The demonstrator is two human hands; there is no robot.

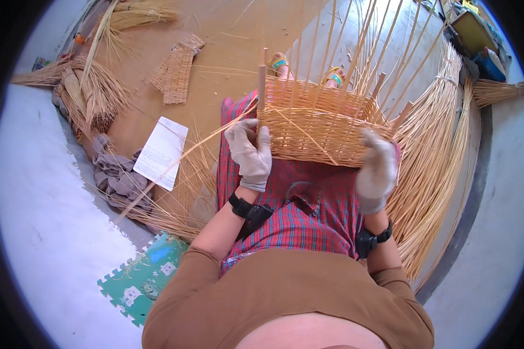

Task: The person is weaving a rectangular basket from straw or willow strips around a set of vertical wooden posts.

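A half-woven wicker basket (pixel 314 125) rests on my lap over a red checked skirt, with several thin upright stakes rising from its rim. My left hand (pixel 249 152), in a grey glove, grips the basket's left corner beside a thick wooden post (pixel 262 84) and pinches a long thin weaving strand (pixel 186 154) that runs off to the lower left. My right hand (pixel 377 168), also gloved, holds the basket's right edge. Both wrists wear black bands.
A big bundle of straw-coloured rods (pixel 434 168) lies at my right. On the left lie a white paper sheet (pixel 160 152), a grey cloth (pixel 117 174), a small woven mat (pixel 177 72), more straw bundles (pixel 90 93) and a green foam tile (pixel 142 279).
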